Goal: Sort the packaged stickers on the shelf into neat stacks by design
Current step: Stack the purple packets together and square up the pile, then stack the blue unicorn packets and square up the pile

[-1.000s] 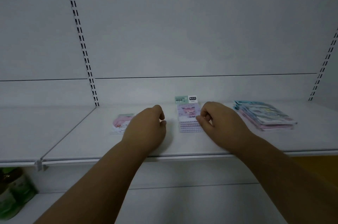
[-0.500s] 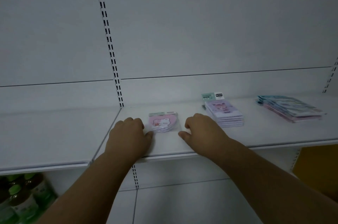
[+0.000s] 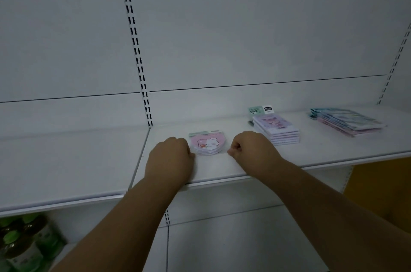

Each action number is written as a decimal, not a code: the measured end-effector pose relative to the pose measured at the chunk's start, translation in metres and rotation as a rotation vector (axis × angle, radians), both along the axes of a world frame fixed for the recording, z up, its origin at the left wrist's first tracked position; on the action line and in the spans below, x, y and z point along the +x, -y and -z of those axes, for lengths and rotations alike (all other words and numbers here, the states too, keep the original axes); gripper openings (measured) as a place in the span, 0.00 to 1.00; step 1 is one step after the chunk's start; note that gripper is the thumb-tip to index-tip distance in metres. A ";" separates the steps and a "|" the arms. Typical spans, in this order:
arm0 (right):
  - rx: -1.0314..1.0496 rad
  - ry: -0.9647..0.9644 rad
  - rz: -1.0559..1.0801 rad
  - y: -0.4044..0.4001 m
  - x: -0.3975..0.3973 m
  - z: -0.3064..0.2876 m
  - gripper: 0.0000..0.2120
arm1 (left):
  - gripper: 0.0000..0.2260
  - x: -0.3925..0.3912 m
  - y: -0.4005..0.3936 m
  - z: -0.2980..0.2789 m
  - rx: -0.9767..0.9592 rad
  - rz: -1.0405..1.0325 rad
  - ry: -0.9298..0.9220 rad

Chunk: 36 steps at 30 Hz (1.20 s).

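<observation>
1. White metal shelf (image 3: 244, 167) at chest height, with a slotted upright (image 3: 135, 49) running down the white back panel.
2. Small stack of pink heart-shaped sticker packs with a cartoon bear print (image 3: 208, 144), lying flat near the shelf's front edge, between the two hands.
3. Left hand (image 3: 170, 156) curled into a loose fist, knuckles up, resting on the shelf just left of the heart packs; touching their edge or merely beside it, cannot tell; nothing seen gripped.
4. Right hand (image 3: 252, 147) likewise curled, thumb and forefinger pinched together just right of the heart packs; whether a clear wrapper edge is pinched, cannot tell.
5. Neat stack of lilac rectangular sticker packs with a pink character print (image 3: 277, 130), further back and to the right, just behind the right hand; green and white header card (image 3: 260, 110) upright at its rear.
6. Looser, fanned pile of teal and pink sticker packs (image 3: 347, 121), well apart at far right.
7. Green-capped bottles (image 3: 24, 242) on the lower shelf, bottom left.
</observation>
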State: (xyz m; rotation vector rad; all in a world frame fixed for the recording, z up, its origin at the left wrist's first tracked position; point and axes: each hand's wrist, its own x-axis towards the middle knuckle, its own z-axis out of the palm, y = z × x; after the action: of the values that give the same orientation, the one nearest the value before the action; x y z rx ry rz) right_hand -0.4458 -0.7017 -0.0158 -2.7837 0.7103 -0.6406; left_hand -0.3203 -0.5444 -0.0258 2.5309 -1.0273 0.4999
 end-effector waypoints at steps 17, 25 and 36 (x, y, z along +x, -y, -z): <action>-0.011 0.156 0.028 0.014 -0.031 -0.019 0.09 | 0.13 -0.033 0.010 -0.018 -0.048 0.004 0.140; -0.085 0.322 0.155 0.127 -0.123 -0.057 0.08 | 0.10 -0.116 0.112 -0.041 -0.171 0.300 0.066; 0.087 0.231 0.185 0.313 -0.185 -0.074 0.07 | 0.16 -0.215 0.319 -0.037 -0.066 0.323 -0.072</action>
State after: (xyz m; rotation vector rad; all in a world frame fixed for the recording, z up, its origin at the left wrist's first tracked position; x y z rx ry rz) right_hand -0.6304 -1.0150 0.0581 -2.5295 0.9273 -0.9245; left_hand -0.5354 -0.8638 0.0114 2.2477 -1.3354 0.3408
